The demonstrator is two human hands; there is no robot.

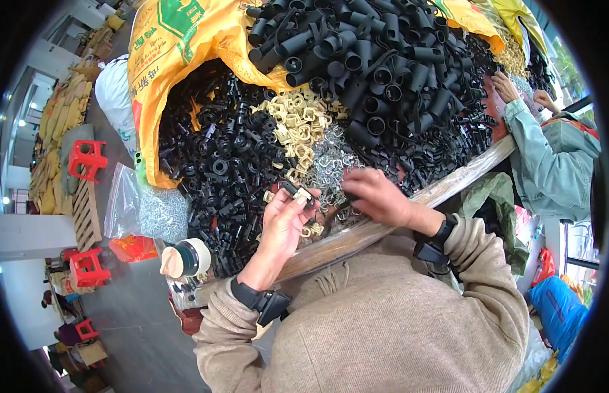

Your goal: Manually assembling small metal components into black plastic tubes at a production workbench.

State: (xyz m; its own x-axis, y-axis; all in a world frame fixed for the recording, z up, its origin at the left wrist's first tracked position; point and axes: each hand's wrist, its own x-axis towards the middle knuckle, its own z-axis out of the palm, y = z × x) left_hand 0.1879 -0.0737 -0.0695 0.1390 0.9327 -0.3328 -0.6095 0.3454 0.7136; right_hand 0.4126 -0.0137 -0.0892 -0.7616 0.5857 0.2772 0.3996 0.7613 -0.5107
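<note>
My left hand (283, 221) pinches a small black plastic part with a cream plastic clip (303, 194) on it, held up between thumb and fingers. To its right, my right hand (381, 198) is slightly blurred over the pile of small silver metal hooks (330, 160); its fingers are curled together, and what lies in them is hidden. Cream clips (298, 121) form a heap just beyond the hooks. Left of these spreads a big pile of small black plastic fittings (216, 157). Farther back rises a heap of black tubes (376, 72).
A wooden edge (357, 242) borders the worktable in front of me. Yellow sacks (180, 39) stand behind the piles. A cream-lidded cup (190, 257) and a bag of silver pieces (161, 213) are at left. Another person's sleeve (547, 154) reaches in at right. Red stools (88, 160) stand on the floor.
</note>
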